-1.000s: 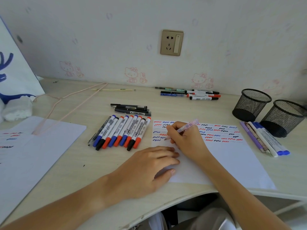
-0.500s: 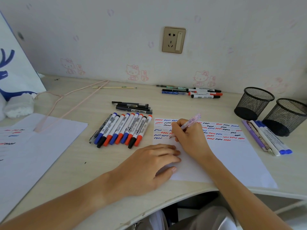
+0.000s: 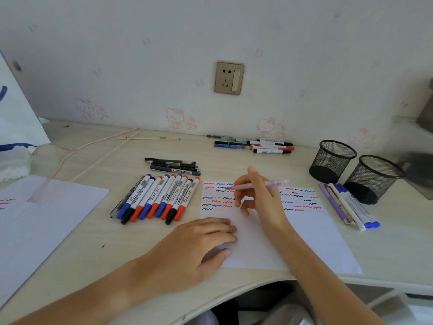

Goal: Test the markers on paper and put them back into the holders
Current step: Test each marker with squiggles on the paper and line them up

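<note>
I have lifted my right hand (image 3: pixel 260 198), pinching the pink pen (image 3: pixel 257 185), off the paper (image 3: pixel 311 233) my flat left hand (image 3: pixel 194 242) presses, so this test looks finished.

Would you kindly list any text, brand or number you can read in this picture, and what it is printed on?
None can be read.
Row of markers: barrel labels with barcodes, too small and blurred.
Dark pens: a pale label, unreadable.
Markers by the wall: print unreadable.
Paper: only coloured test squiggles, no words.
</note>
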